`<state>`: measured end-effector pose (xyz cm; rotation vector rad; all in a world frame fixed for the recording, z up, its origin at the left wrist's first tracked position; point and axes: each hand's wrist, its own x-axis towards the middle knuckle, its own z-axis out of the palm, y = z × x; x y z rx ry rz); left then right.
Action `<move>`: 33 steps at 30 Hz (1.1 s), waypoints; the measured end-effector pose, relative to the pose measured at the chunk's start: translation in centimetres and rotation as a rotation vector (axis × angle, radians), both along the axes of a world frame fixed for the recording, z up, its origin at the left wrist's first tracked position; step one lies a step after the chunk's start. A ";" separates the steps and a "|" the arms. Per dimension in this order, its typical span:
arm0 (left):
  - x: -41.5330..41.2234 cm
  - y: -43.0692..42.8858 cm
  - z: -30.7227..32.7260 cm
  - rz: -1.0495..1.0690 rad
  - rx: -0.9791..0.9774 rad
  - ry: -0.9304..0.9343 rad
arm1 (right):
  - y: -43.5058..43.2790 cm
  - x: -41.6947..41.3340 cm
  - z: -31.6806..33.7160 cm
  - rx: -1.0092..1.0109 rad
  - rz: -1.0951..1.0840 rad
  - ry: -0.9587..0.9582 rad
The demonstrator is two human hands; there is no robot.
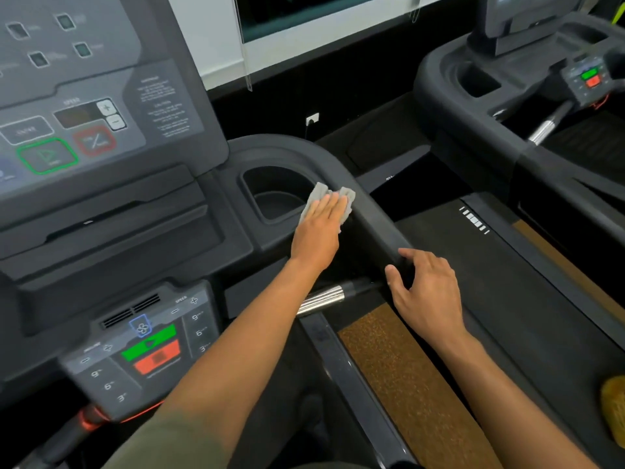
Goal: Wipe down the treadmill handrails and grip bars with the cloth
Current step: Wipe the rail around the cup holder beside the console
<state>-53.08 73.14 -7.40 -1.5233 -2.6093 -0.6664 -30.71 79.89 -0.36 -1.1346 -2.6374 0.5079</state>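
A grey cloth lies on the black right handrail of the treadmill, beside the cup holder. My left hand presses flat on the cloth, fingers together, covering most of it. Farther down the same rail, my right hand grips its edge, with the thumb underneath and the fingers on top. A chrome grip bar sticks out below the rail, between my two forearms.
The console screen rises at the left, above a lower button panel. A second treadmill stands at the right. A brown cork-like strip runs beside the rail. A yellow object shows at the right edge.
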 end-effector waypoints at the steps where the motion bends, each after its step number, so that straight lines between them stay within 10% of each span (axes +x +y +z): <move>1: 0.2 -1.2 0.2 0.009 -0.004 -0.007 | -0.2 -0.5 0.0 0.003 0.018 0.007; 13: 0.2 -11.8 0.7 0.311 0.000 -0.024 | 1.1 -7.0 0.3 -0.020 0.198 0.083; 23: 1.0 0.1 1.9 0.136 -0.115 0.072 | 6.3 -11.3 0.4 -0.048 0.240 0.145; 33: -6.4 4.6 5.3 0.423 -0.265 0.031 | 9.8 -14.0 -0.4 -0.122 0.308 0.121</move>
